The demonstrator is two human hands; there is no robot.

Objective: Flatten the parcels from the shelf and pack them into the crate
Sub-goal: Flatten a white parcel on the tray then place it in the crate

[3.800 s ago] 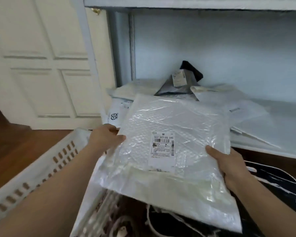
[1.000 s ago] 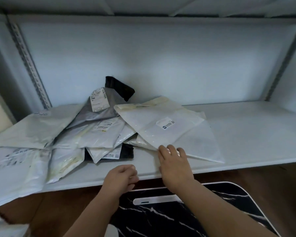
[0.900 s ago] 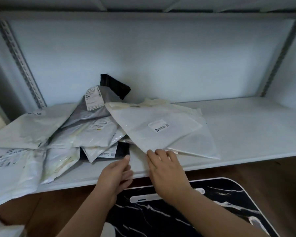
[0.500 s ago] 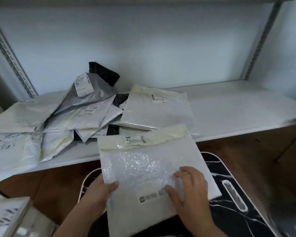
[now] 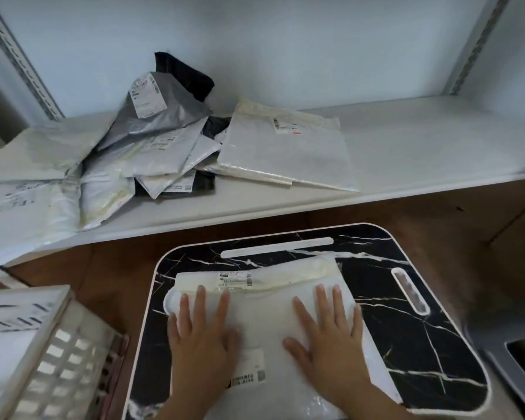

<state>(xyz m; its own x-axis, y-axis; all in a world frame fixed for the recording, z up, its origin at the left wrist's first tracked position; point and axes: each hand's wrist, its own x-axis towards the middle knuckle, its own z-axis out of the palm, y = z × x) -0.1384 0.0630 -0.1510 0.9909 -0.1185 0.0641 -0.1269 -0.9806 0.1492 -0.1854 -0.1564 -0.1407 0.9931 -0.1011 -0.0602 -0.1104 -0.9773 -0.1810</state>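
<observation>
A white bubble-mailer parcel [image 5: 264, 310] lies flat on the black marble-patterned lap table [image 5: 406, 328]. My left hand [image 5: 202, 331] presses on its left half with fingers spread straight. My right hand [image 5: 328, 331] presses on its right half the same way. The white slatted crate [image 5: 58, 359] stands at the lower left with a parcel [image 5: 12, 316] lying in it. Several more parcels are heaped on the white shelf [image 5: 422, 153] behind: a grey mailer [image 5: 161, 116] on top of the heap and a flat white mailer [image 5: 285, 147] to its right.
The shelf's right half is bare. A dark grey object [image 5: 515, 365] sits at the lower right beside the lap table. Brown wooden floor [image 5: 109, 262] shows between shelf, crate and table.
I pulled a white mailer off the shelf pile and brought it down. It was held above the table half a second ago; now it lies flat under both open palms.
</observation>
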